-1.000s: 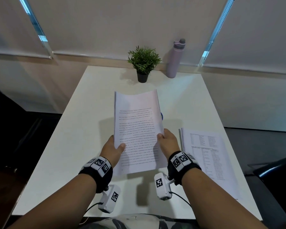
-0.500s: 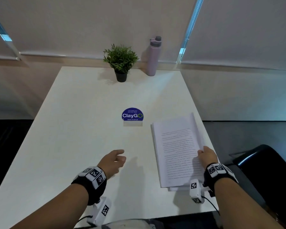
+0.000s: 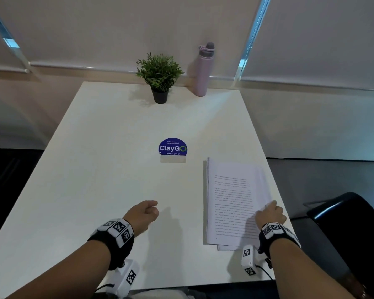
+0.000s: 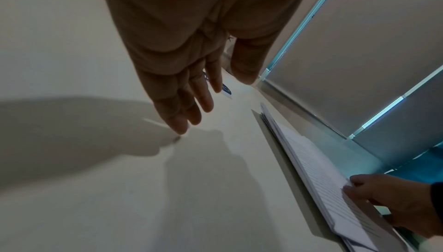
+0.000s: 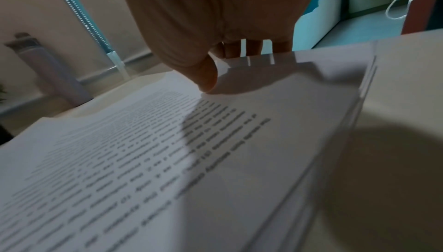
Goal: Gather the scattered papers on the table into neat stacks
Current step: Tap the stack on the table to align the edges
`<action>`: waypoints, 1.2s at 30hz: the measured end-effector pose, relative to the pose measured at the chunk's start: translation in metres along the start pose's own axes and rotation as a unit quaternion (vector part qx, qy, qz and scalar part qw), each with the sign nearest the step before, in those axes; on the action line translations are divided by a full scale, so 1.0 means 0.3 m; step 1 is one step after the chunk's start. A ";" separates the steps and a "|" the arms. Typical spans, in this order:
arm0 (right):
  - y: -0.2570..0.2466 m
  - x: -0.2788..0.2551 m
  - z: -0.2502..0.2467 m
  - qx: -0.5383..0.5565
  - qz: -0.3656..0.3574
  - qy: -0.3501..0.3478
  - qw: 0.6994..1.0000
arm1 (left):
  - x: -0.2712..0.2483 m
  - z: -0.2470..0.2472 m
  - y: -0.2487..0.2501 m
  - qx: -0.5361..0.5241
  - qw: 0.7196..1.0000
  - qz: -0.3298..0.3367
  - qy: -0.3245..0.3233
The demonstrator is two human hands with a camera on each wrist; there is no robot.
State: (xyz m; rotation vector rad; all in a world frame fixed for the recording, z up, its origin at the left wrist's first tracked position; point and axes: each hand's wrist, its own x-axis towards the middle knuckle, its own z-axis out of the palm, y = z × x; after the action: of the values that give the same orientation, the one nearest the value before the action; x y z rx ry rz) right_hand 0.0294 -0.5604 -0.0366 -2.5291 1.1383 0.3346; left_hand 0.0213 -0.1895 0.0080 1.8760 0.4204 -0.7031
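A stack of printed papers (image 3: 231, 201) lies near the right edge of the white table (image 3: 95, 169), with a lower sheet sticking out a little at its near end. My right hand (image 3: 268, 212) is at the stack's right edge. In the right wrist view the thumb (image 5: 206, 78) presses on the top page (image 5: 167, 152) while the fingers (image 5: 251, 47) reach under the slightly raised edge, pinching the top sheets. My left hand (image 3: 145, 212) hovers over bare table left of the stack, fingers (image 4: 191, 104) relaxed and holding nothing. The left wrist view shows the stack (image 4: 323, 176) edge-on.
A blue ClayGo sign (image 3: 172, 148) stands mid-table, just beyond the stack's far left corner. A potted plant (image 3: 160, 76) and a purple bottle (image 3: 204, 70) stand at the far edge. A black chair (image 3: 350, 234) is off the table's right side.
One second ago both hands held the sheaf mid-table. The left hand let go, and the right hand carried the sheaf right and laid it on the stack, where it now lies flatter.
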 end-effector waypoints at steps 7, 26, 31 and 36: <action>-0.146 -0.151 0.097 -0.015 -0.082 -0.031 0.996 | -0.007 -0.009 -0.001 -0.054 0.997 -0.049 -0.019; -0.472 -0.458 0.131 0.305 -0.201 -0.239 0.900 | 0.050 -0.203 -0.101 -0.090 0.995 -0.033 0.034; -0.568 -0.524 0.060 0.364 -0.273 -0.214 0.865 | -0.008 -0.287 0.015 -0.151 0.970 0.100 0.160; -0.649 -0.570 0.005 0.440 -0.289 -0.202 0.826 | -0.048 -0.331 0.089 -0.219 0.937 0.185 0.201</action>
State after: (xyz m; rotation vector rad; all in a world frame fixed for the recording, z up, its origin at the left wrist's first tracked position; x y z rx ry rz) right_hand 0.0656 -0.3242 0.0635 -1.7098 0.2062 0.1154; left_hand 0.0531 -0.1086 0.0648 1.5963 0.4226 0.0390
